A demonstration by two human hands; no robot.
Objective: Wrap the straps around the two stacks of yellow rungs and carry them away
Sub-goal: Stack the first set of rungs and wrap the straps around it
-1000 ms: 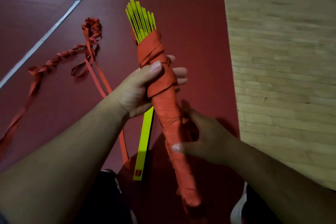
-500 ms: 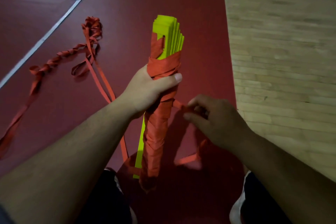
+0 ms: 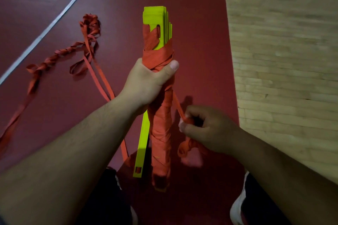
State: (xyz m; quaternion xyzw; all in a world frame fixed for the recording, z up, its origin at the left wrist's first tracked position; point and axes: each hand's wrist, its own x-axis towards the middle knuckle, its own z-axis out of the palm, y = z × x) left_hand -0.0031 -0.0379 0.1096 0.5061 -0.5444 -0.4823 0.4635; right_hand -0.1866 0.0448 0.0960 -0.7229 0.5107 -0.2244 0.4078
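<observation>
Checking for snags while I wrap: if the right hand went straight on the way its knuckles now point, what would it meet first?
Probably the strap-wrapped stack of rungs, just left of the right hand, which pinches the strap; depth between them is unclear.

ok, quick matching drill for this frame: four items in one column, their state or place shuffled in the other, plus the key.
1. left hand
2. right hand
3. single yellow rung
4. twisted strap

A. bare yellow, just left of the wrapped stack
B. pinches the strap tail coming off the stack
C. lies on the red floor, far left
D. grips the wrapped stack near its top

Pairs: 1-D, 2-B, 3-A, 4-C
</observation>
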